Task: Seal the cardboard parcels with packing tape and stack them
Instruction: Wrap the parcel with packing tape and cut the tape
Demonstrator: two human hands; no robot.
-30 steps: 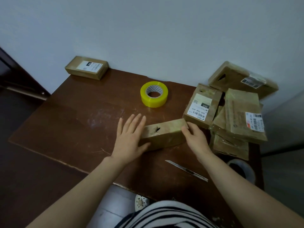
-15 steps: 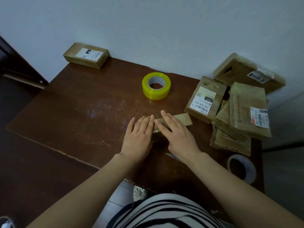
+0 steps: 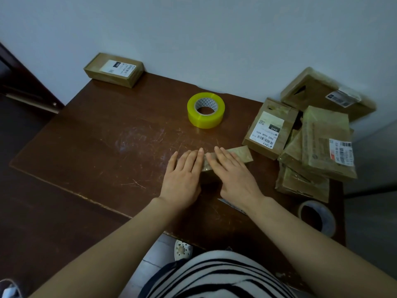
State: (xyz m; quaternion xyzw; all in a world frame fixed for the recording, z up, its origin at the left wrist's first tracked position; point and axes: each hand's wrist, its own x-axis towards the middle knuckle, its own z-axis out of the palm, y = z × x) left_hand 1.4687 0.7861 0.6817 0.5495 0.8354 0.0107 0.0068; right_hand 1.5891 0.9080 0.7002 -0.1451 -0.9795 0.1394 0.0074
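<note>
- While pressing flat on the small taped parcel (image 3: 240, 154) at the front middle of the table (image 3: 107, 147), lying side by side with fingers straight and close together: left hand (image 3: 182, 179) and right hand (image 3: 234, 177)
- Beyond, well apart: yellow tape roll (image 3: 205, 110)
- Just right of the parcel: labelled box (image 3: 269, 127), upside-down print reading "060" and "060-06B A05"
- Further right: pile of parcels (image 3: 322, 151), barcode label too small to read
- At the far left corner: lone box (image 3: 113, 69), label illegible

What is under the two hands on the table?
A small cardboard parcel; left hand and right hand press flat on it. Mostly its right end shows; the rest is covered.
</note>
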